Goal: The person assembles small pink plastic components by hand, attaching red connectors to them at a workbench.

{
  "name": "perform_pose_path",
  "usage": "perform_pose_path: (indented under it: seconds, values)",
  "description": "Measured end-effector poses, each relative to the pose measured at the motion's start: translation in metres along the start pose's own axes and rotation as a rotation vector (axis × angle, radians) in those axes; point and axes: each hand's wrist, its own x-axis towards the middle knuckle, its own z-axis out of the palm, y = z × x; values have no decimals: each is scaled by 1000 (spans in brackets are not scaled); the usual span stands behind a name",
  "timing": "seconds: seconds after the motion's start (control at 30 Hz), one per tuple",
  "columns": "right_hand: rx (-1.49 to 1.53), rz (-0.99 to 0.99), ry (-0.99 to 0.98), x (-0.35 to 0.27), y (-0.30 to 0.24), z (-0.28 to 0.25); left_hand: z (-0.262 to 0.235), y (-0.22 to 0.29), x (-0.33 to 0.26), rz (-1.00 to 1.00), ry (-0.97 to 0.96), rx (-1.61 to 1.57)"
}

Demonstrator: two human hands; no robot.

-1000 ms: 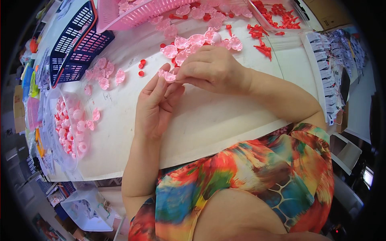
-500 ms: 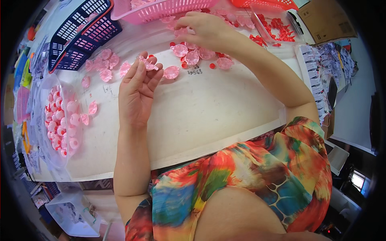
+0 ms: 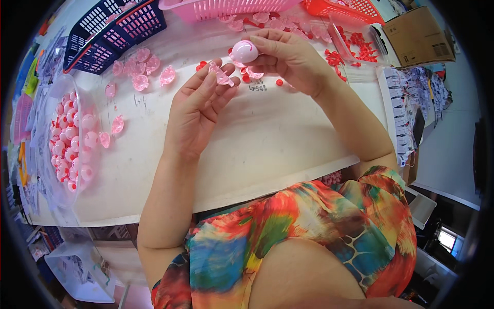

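fingers [image 3: 268, 47] hold a glossy pale-pink ball [image 3: 244, 52] streaked darker pink.

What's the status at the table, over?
Left hand holding clear pink piece. Right hand gripping pale pink ball. Loose pink pieces on the table, blocking neither hand.

ball [image 3: 244, 52]: pale pink | piece [image 3: 222, 76]: translucent pink | garment [image 3: 221, 257]: multicoloured swirls

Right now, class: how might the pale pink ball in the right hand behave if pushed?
The pale pink ball would probably roll, being rounded. Its gloss hints at slipperiness. It seems stiff: the right hand leaves no visible dent.
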Motion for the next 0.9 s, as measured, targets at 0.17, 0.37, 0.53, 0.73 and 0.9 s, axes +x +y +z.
perform_pose_path:
  seconds: [0.17, 0.37, 0.53, 0.73, 0.9]
  values:
    - [-175, -119, 43, -8, 16, 8, 0, -2, 2, 19, -12, 25]
    - [-353, -225, -13, -11, 22, 1, 3, -3, 2, 52, 38, 175]
    - [-797, -322, 10, -18, 8, 4, 5, -4, 1, 52, 59, 269]
    - [-756, -412, -52, -20, 9, 6, 7, -4, -1, 83, 51, 356]
    - [-188, -229, -77, -26, 5, 15, 9, -5, -1, 170, 76, 325]
